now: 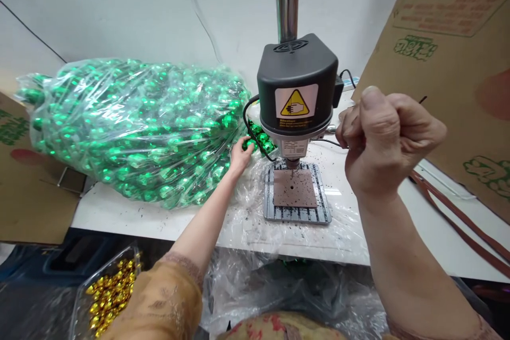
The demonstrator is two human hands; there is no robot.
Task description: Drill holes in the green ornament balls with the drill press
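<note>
My right hand (380, 141) is closed in a fist at the right side of a black bench drill press (297, 85). A short metal rod of its feed lever (331, 129) runs toward the fist; the grip itself is hidden by my fingers. My left hand (240, 155) reaches to the mouth of a clear plastic bag, its fingers curled around a shiny green bead (249, 143) among others. Below the drill chuck (292, 163), a brown square plate (295, 189) with a small dark hole lies on the slotted metal base (324, 217). No bead shows on the plate.
A large clear bag (139, 133) full of green beads fills the table's left. Cardboard boxes (450, 74) stand at both sides. Dark shavings lie around the base. Brown straps (458, 215) lie at right. A clear bin holds gold beads (111, 297) at lower left.
</note>
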